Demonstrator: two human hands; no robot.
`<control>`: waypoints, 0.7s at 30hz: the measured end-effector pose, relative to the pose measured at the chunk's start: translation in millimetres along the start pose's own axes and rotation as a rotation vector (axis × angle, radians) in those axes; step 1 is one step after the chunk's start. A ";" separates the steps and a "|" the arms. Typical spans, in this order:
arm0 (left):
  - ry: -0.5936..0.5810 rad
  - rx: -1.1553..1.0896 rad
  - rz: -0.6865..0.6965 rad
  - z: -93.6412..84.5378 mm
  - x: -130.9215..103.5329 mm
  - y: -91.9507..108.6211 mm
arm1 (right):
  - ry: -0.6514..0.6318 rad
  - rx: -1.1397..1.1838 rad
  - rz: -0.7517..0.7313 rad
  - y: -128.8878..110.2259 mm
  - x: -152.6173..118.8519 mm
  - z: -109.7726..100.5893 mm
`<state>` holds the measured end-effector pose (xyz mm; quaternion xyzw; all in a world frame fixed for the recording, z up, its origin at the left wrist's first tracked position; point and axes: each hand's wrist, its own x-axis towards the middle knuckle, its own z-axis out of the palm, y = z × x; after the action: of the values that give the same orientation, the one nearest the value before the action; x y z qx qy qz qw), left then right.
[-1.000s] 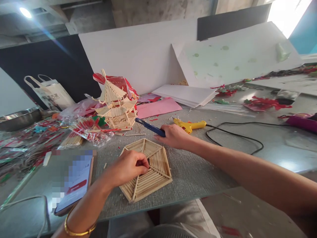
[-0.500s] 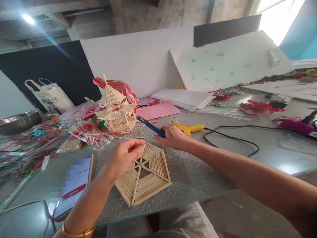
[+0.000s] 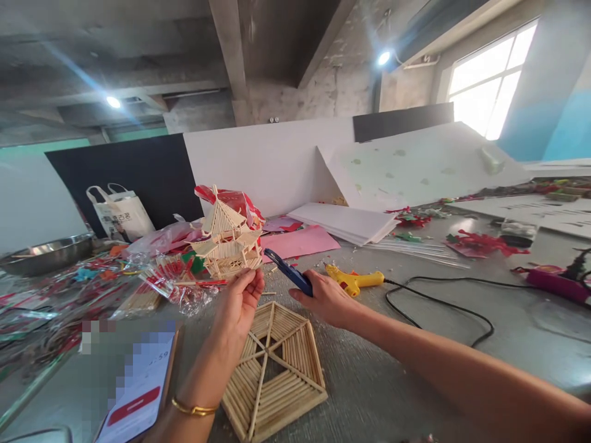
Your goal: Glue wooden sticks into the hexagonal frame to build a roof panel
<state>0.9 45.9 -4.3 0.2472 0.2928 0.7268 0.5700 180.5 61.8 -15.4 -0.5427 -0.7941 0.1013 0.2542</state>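
Note:
My left hand (image 3: pixel 241 311) is raised over the far left side of a hexagonal stick panel (image 3: pixel 286 403), thumb and fingertips pinched together. What they hold, if anything, is too small to make out. The panel lies flat, with rows of wooden sticks between its spokes and gaps near the centre. My right hand (image 3: pixel 325 298) is closed around a long blue hand tool (image 3: pixel 290 274), whose dark narrow head points left toward my left fingertips. Behind the hands stands a small stick pavilion (image 3: pixel 226 240) with a pointed roof.
A yellow glue gun (image 3: pixel 355 280) lies beyond my right hand, its black cable looping right to a purple power strip (image 3: pixel 554 282). A phone (image 3: pixel 138 387) rests at the left. Wrapped craft pieces (image 3: pixel 178 283), a metal bowl (image 3: pixel 48 255) and white boards (image 3: pixel 344 223) surround the work area.
The view has tilted up, so things sit lower in it. My left hand has lifted off the panel, and its fingertips are now closer to the blue tool's head.

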 end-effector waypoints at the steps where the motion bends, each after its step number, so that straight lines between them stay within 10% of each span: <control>1: 0.010 -0.032 -0.009 -1.4 0.9 -0.2 | 0.000 -0.014 -0.014 -1.1 -1.3 0.8; 21: 0.003 -0.124 0.011 -0.9 0.9 -9.4 | -0.068 -0.069 -0.023 -12.8 -10.4 -4.4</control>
<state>6.5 48.4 -11.6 0.2120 0.2469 0.7468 0.5799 175.3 46.8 -9.1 -0.5384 -0.8113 0.0893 0.2096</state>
